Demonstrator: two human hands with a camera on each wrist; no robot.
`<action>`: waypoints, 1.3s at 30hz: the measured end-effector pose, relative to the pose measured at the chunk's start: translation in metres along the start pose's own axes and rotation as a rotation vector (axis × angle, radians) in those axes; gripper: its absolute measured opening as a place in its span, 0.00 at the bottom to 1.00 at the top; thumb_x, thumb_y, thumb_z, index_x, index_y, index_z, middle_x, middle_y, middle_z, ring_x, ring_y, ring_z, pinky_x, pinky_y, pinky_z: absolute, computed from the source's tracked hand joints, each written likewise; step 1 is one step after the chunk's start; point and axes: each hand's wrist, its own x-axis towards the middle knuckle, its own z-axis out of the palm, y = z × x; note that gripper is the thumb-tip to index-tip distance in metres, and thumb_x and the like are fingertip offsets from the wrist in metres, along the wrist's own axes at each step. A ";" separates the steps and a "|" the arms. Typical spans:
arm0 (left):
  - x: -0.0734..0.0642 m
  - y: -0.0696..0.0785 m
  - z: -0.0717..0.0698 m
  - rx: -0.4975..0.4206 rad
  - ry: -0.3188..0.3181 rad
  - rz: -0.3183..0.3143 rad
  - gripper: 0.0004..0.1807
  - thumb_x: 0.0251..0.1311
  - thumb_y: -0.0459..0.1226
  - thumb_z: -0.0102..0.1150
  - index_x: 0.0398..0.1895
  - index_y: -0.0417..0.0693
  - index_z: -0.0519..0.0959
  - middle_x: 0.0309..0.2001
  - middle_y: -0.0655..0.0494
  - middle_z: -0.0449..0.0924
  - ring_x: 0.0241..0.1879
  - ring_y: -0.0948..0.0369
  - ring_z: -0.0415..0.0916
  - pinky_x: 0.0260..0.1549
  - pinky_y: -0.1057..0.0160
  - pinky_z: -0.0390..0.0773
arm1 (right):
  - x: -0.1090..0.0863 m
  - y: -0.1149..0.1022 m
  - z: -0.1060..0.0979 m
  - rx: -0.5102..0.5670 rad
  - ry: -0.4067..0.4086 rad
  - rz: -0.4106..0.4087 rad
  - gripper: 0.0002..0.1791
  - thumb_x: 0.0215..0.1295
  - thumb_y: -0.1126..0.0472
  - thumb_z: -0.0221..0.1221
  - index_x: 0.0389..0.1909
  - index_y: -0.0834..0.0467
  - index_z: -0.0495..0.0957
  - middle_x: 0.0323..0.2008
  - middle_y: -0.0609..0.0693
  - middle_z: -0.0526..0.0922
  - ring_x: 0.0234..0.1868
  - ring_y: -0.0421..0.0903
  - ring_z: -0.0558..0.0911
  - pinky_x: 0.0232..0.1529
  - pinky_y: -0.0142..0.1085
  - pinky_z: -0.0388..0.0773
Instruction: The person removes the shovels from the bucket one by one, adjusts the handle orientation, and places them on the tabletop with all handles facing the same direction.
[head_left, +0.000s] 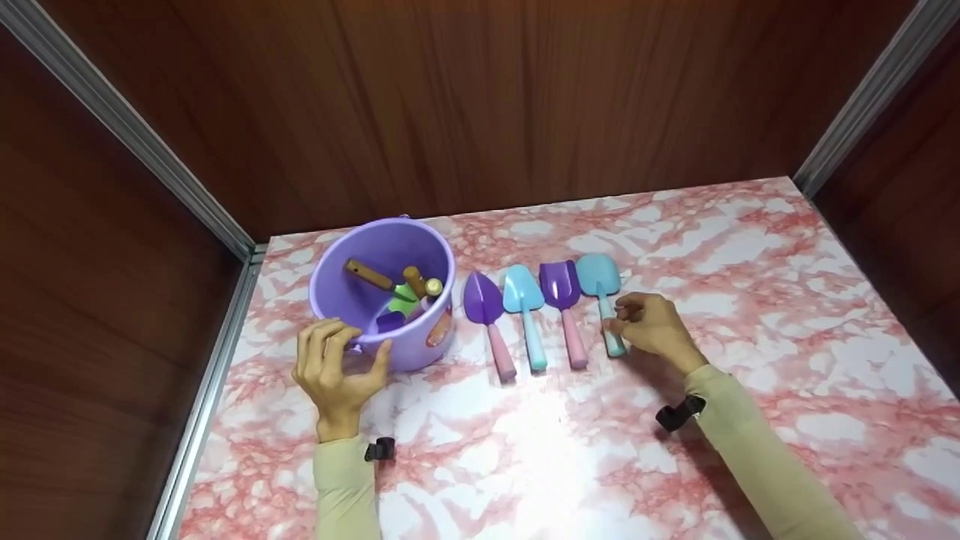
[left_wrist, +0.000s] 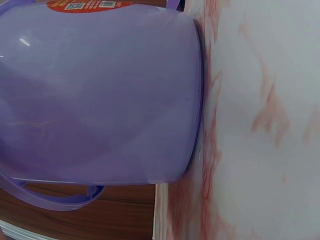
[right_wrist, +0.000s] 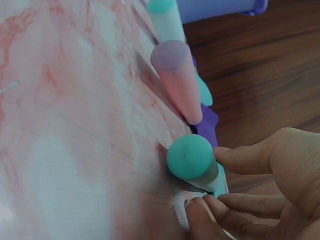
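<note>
A purple bucket (head_left: 420, 349) stands upright on the left, and my left hand (head_left: 334, 371) holds its near rim with fingers bent over the edge and thumb against the outer wall. The left wrist view shows the bucket's wall (left_wrist: 100, 100) but not the hand. On the right, my right hand (head_left: 660, 334) pinches the handle of a light blue toy shovel (head_left: 598, 276) lying on the table. In the right wrist view, thumb and fingers flank its teal-ended handle (right_wrist: 192, 157). Left of it lie a purple square-ended shovel (head_left: 559, 283), a light blue shovel (head_left: 522, 289) and a purple pointed trowel (head_left: 482, 298).
Inside the bucket are several tools, among them a brown-handled one (head_left: 367, 274) and a green piece (head_left: 403, 304). The pink-and-white marbled table (head_left: 720, 465) has brown wood panels (head_left: 480, 112) behind and at both sides. A bucket handle (left_wrist: 65, 201) hangs at its side.
</note>
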 end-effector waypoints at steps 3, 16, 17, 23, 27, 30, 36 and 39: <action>0.000 0.000 0.000 0.000 0.004 0.002 0.29 0.55 0.60 0.73 0.25 0.42 0.83 0.31 0.44 0.85 0.36 0.44 0.81 0.39 0.52 0.83 | 0.000 -0.006 -0.002 -0.035 0.013 -0.005 0.29 0.68 0.56 0.70 0.64 0.69 0.79 0.50 0.63 0.87 0.54 0.61 0.87 0.50 0.41 0.86; 0.000 -0.001 -0.002 0.008 0.001 0.012 0.29 0.55 0.60 0.73 0.25 0.42 0.83 0.30 0.45 0.85 0.35 0.44 0.81 0.38 0.51 0.82 | 0.022 -0.094 0.004 -0.161 0.085 -0.252 0.27 0.66 0.60 0.71 0.64 0.65 0.81 0.55 0.64 0.87 0.51 0.61 0.88 0.50 0.55 0.87; 0.000 -0.001 -0.002 0.009 -0.001 0.013 0.29 0.56 0.60 0.73 0.26 0.42 0.83 0.30 0.45 0.85 0.35 0.44 0.81 0.39 0.51 0.82 | 0.024 -0.103 0.005 -0.171 0.085 -0.280 0.28 0.66 0.60 0.71 0.65 0.65 0.81 0.55 0.64 0.87 0.52 0.62 0.88 0.51 0.55 0.87; 0.000 -0.001 -0.001 0.008 -0.011 0.011 0.28 0.56 0.60 0.73 0.26 0.42 0.84 0.31 0.45 0.85 0.36 0.45 0.82 0.40 0.51 0.84 | 0.033 -0.153 0.017 -0.204 0.082 -0.420 0.24 0.69 0.59 0.70 0.63 0.64 0.82 0.57 0.61 0.88 0.53 0.59 0.88 0.54 0.55 0.87; -0.001 -0.001 -0.002 0.013 -0.003 0.010 0.28 0.55 0.60 0.73 0.26 0.42 0.84 0.31 0.45 0.85 0.36 0.45 0.82 0.39 0.52 0.84 | 0.036 -0.181 0.027 -0.211 0.086 -0.513 0.22 0.70 0.58 0.68 0.61 0.63 0.83 0.57 0.60 0.87 0.53 0.58 0.88 0.52 0.53 0.88; -0.001 -0.002 -0.003 0.018 0.000 0.012 0.29 0.56 0.60 0.72 0.26 0.42 0.84 0.30 0.45 0.85 0.35 0.45 0.82 0.38 0.51 0.84 | 0.037 -0.203 0.035 -0.240 0.087 -0.570 0.21 0.72 0.58 0.67 0.61 0.62 0.83 0.55 0.59 0.86 0.52 0.57 0.87 0.52 0.51 0.88; -0.001 -0.002 -0.003 0.016 -0.002 0.011 0.29 0.57 0.61 0.72 0.25 0.42 0.83 0.30 0.45 0.85 0.35 0.45 0.82 0.37 0.49 0.84 | 0.043 -0.243 0.053 -0.312 0.087 -0.693 0.18 0.74 0.58 0.64 0.59 0.62 0.85 0.53 0.57 0.87 0.51 0.55 0.88 0.52 0.48 0.87; 0.000 -0.002 -0.001 0.015 -0.001 0.018 0.29 0.56 0.60 0.72 0.25 0.42 0.84 0.30 0.45 0.85 0.35 0.45 0.82 0.38 0.50 0.84 | 0.044 -0.259 0.063 -0.351 0.082 -0.750 0.18 0.75 0.57 0.63 0.59 0.61 0.85 0.55 0.56 0.87 0.54 0.54 0.88 0.55 0.48 0.87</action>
